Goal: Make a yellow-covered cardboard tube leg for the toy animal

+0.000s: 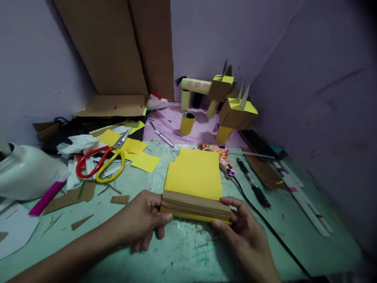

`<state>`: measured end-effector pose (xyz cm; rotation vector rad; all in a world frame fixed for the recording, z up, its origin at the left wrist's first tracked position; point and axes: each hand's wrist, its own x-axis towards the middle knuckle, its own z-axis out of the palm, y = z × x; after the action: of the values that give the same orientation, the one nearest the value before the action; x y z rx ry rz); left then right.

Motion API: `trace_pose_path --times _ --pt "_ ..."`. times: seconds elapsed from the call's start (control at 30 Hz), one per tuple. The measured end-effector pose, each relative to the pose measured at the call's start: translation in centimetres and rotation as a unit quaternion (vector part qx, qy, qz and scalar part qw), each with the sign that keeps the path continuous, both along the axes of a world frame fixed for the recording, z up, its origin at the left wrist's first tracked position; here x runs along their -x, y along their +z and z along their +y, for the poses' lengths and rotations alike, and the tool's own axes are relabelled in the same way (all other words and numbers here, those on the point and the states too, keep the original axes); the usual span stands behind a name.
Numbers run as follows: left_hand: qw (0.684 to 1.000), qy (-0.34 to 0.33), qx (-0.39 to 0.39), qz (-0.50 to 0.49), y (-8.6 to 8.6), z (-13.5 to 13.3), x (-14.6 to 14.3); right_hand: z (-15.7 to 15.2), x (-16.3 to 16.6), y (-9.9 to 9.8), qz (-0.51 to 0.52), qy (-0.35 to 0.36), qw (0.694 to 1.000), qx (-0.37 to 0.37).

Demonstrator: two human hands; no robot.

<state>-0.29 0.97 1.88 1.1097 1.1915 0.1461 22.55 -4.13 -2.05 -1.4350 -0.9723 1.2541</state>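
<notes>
A ridged brown cardboard strip [196,205] lies across a sheet of yellow paper [194,173], just above the green table's front part. A narrow yellow edge shows along the strip's near side. My left hand [150,220] pinches the strip's left end between thumb and fingers. At its right end, my right hand [243,224] grips it the same way, thumb on the near edge. Beyond the paper is a glue gun [224,161] with a floral pattern, its black cord running to the front right. Whether the paper is stuck to the cardboard, I cannot tell.
Red-and-yellow-handled scissors [113,155] lie on yellow paper scraps at the left, beside a white jug [26,171]. Cardboard animal figures [222,92] and a yellow tube [187,124] stand at the back. A black pen [253,182] lies at the right.
</notes>
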Motion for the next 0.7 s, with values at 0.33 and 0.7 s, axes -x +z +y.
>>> trace_pose_path --times 0.33,0.7 --pt "0.999 -0.014 0.032 -0.007 0.1 -0.3 0.1 -0.3 -0.4 -0.6 -0.009 0.037 0.999 -0.017" --pt "0.999 -0.034 0.033 0.026 -0.2 -0.9 0.0 -1.0 -1.6 -1.0 -0.159 0.099 0.981 -0.042"
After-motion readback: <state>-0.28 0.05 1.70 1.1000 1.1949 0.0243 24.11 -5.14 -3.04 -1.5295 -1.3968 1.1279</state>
